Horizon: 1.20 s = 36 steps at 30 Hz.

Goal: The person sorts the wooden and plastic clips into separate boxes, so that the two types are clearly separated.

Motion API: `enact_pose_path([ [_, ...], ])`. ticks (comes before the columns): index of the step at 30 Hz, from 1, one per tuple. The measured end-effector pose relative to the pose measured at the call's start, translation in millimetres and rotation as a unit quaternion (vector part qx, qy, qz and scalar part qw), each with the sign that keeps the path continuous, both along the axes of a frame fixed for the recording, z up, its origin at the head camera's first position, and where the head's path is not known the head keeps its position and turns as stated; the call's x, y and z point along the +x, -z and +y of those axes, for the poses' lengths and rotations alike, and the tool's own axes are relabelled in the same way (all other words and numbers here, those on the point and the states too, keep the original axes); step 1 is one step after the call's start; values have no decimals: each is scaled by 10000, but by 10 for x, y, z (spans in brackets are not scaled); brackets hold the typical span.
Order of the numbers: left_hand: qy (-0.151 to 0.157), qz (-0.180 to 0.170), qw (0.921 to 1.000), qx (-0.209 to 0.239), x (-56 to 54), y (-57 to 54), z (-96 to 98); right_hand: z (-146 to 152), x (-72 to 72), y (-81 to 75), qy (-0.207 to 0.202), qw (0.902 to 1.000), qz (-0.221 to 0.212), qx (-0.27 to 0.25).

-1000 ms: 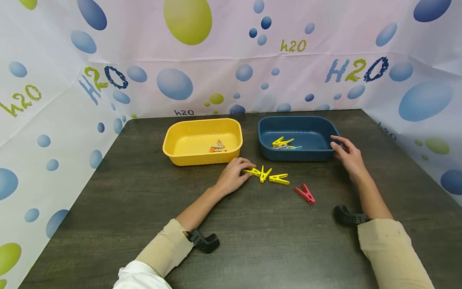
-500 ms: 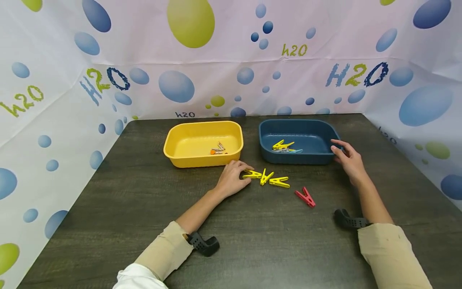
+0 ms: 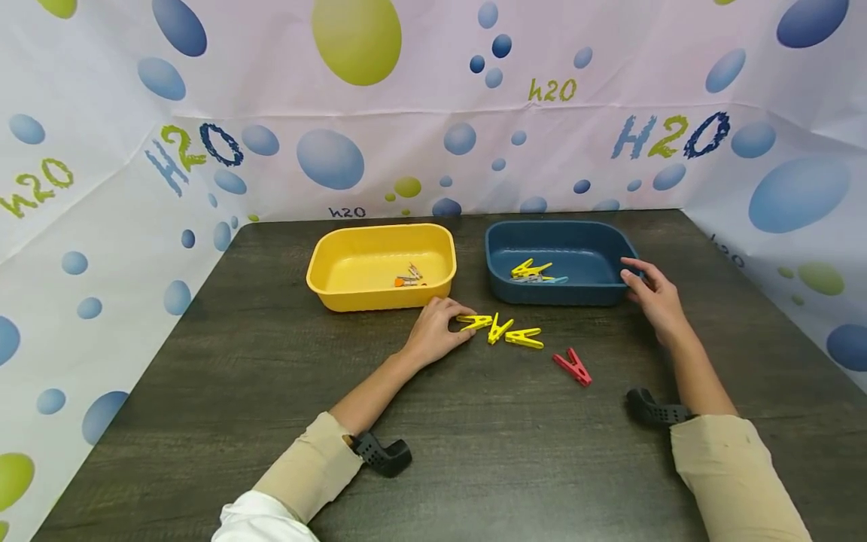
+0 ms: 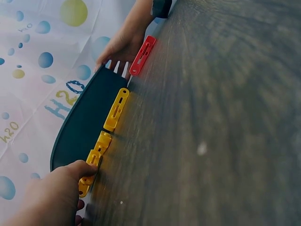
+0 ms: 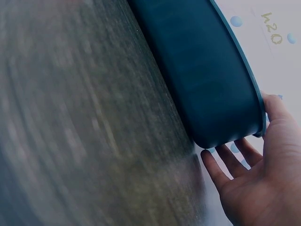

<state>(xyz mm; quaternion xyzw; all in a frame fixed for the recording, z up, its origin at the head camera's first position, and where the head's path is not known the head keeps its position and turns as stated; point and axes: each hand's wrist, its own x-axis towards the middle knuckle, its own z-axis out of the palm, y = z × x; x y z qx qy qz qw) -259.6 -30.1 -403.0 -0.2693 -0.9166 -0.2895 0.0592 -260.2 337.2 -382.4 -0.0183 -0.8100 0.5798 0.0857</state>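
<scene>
Three yellow clothespins lie in a row in front of the tubs in the head view. My left hand (image 3: 436, 331) pinches the leftmost yellow clothespin (image 3: 476, 322) between thumb and finger at its left end. Beside it are the middle yellow clothespin (image 3: 499, 330) and the right yellow clothespin (image 3: 524, 337). A red clothespin (image 3: 573, 367) lies nearer and further right. My right hand (image 3: 657, 301) holds the right end of the blue tub (image 3: 555, 292). In the right wrist view the thumb reaches over the tub's rim (image 5: 257, 101), with the other fingers against the outer wall.
A yellow tub (image 3: 359, 299) with several small items (image 3: 409, 278) stands behind my left hand. Inside the blue tub lie yellow clothespins (image 3: 530, 269) and grey and light-blue ones (image 3: 542, 279). A printed backdrop (image 3: 406, 113) rises behind the dark table (image 3: 474, 452).
The left fingers shift slightly about the leftmost yellow clothespin, which stays almost in place. The right hand and both tubs stay put; the head view tilts a little.
</scene>
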Motion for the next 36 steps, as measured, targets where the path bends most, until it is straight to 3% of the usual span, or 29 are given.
enact_pose_path([
  [23, -27, -311, 9987, 394, 18, -65, 3, -8, 3, 7, -11, 9999, 48, 106],
  [36, 97, -211, 9989, 401, 39, -169, 48, -4, 16, -24, 1, 9998, -36, 179],
])
